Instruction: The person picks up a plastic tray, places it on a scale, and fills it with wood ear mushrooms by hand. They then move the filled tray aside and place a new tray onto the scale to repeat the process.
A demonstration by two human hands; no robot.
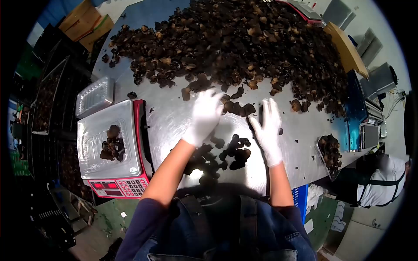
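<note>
A large heap of dark dried mushrooms [235,43] covers the far half of a steel table [170,117]. My left hand [204,115], in a white glove, lies palm down with fingers apart on mushrooms at the heap's near edge. My right hand [267,128], also gloved, stands on its edge beside a few dark pieces, fingers straight and together. Between my forearms lies a small cluster of mushrooms [226,154]. Neither hand visibly grips anything.
A red-edged scale [115,152] at the left carries a clear plastic tray [93,135] holding a few mushrooms. Another clear tray [93,95] sits behind it. A filled tray [329,152] rests at the table's right edge, near a person in white [383,182].
</note>
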